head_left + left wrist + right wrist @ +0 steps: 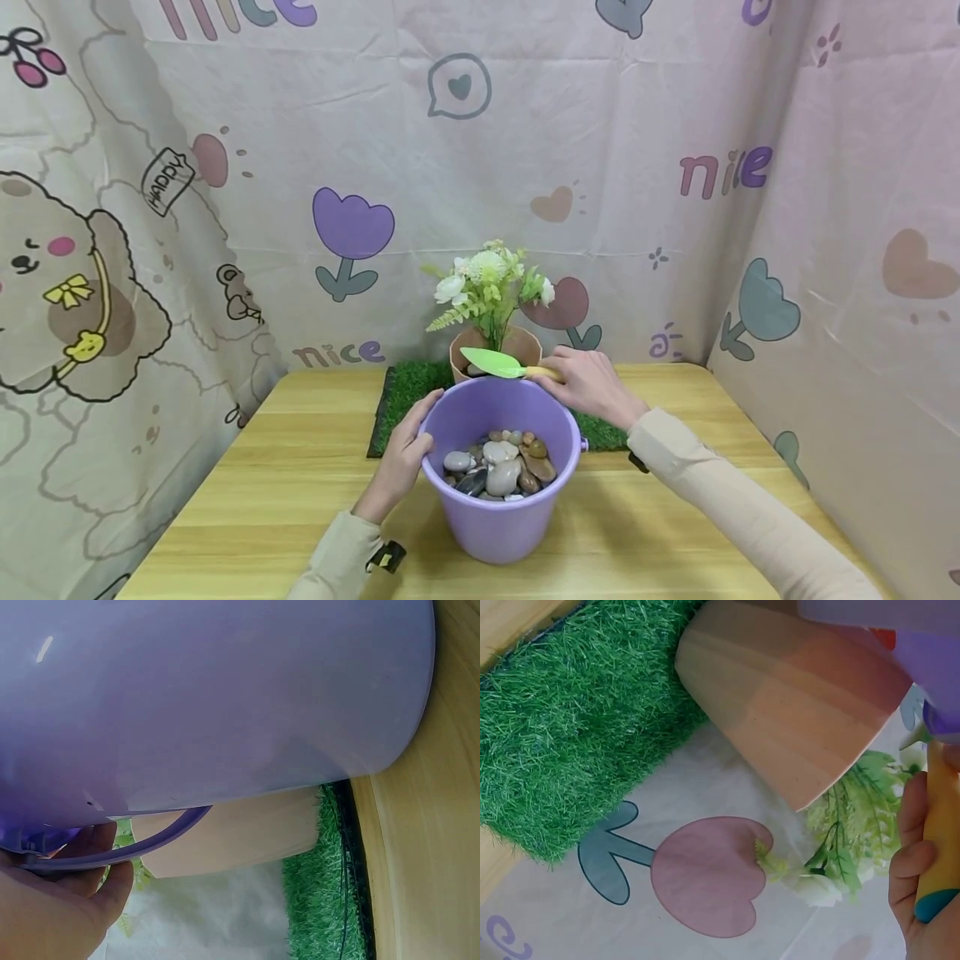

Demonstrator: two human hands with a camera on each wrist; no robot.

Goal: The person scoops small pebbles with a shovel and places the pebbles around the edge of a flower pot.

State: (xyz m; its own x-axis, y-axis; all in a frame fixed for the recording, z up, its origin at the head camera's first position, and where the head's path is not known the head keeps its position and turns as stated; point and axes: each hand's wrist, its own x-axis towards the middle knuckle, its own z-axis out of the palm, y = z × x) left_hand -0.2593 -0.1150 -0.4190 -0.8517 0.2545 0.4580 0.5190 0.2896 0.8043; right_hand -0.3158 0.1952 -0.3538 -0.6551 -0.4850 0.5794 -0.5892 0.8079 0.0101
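Hands (pixel 401 454) (pixel 588 383) hold leaf-shaped trowel (pixel 504 366), tapered bucket (pixel 498 529) of smooth stones (pixel 502 477).

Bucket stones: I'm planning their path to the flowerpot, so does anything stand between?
Yes: the far wall of the purple bucket stands between the stones and the flowerpot. In the head view, the trowel overlaps the flowerpot.

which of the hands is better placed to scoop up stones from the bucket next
Probably the right hand: it already grips the trowel by its handle, near the far rim of the bucket holding the stones. The left hand holds the bucket's side, so it seems better suited to steadying.
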